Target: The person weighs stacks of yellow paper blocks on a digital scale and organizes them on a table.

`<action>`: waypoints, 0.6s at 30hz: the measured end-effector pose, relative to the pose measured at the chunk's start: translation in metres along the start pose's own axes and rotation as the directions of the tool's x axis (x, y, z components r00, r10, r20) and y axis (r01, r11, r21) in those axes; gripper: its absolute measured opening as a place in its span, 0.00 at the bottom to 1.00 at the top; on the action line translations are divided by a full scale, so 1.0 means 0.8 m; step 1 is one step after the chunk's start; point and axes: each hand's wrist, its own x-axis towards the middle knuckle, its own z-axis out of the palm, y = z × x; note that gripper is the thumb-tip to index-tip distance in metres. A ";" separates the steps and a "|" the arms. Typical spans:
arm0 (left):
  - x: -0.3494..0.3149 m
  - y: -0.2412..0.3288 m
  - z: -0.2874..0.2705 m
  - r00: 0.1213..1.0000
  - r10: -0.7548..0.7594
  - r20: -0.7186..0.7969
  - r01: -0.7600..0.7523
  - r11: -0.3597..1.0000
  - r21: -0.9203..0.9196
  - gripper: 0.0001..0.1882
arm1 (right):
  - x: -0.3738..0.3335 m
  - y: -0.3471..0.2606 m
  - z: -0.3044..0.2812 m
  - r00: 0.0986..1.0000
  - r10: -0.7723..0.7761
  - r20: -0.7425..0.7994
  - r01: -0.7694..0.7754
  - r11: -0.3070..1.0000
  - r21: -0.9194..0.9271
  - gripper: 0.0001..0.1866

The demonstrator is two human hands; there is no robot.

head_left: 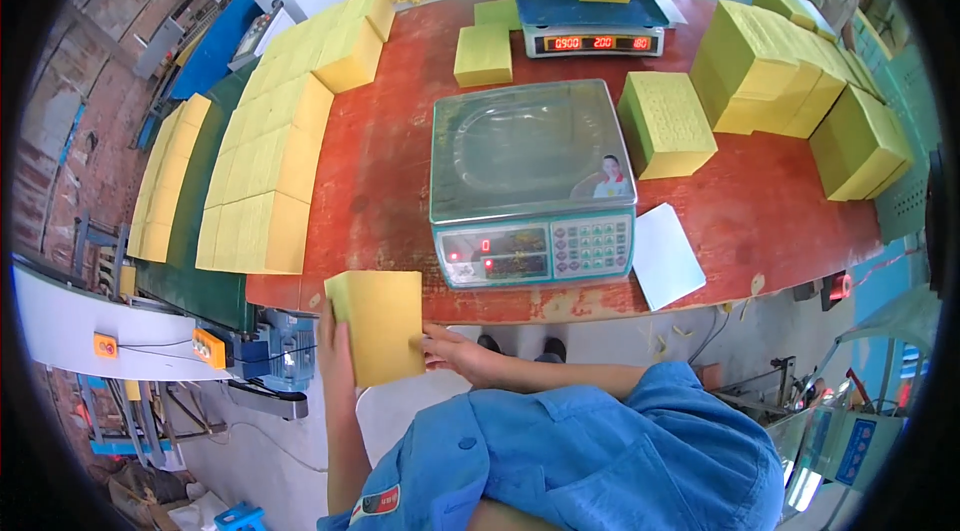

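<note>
Between my two hands is a yellow paper block (378, 329), upright and slightly tilted, at the table's front edge. My left hand (338, 343) presses against its left side with the fingers stretched along it. My right hand (456, 351) grips its lower right side, fingers bent around the edge. Just beyond and to the right stands a digital weighing scale (533, 146) with a bare glassy platform and lit red digits. Beside it on the right sits another yellow paper stack (667, 125).
Rows of yellow stacks (270, 136) line a green conveyor belt (190, 231) on the left. More stacks (765, 66) stand far right on the red table (375, 161). White paper (668, 256) lies beside the scale. Across the table, a person's hands hold a stack on a blue scale (592, 16).
</note>
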 end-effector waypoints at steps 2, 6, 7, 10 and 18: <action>-0.015 0.014 -0.003 0.979 -0.193 0.061 0.198 0.847 -0.493 0.26 | -0.023 -0.038 0.013 0.997 -0.072 -0.015 0.059 0.901 -0.429 0.25; -0.007 0.071 0.025 0.972 0.236 0.020 -0.236 0.954 0.186 0.20 | -0.078 -0.135 0.030 0.791 -0.568 0.226 0.472 0.331 -0.817 0.21; 0.006 0.053 0.048 0.973 0.227 0.027 -0.198 0.895 -0.399 0.20 | -0.092 -0.167 0.038 0.660 -0.657 0.364 0.483 0.001 -0.875 0.19; 0.065 0.113 0.127 0.967 0.203 0.152 0.104 0.231 -0.967 0.23 | -0.128 -0.245 0.059 0.430 -0.809 0.400 0.289 -0.297 -0.910 0.16; 0.160 0.270 0.248 0.796 0.422 0.435 0.486 -0.017 -0.874 0.26 | -0.107 -0.389 0.008 0.259 -0.898 0.356 0.014 -0.365 -0.931 0.14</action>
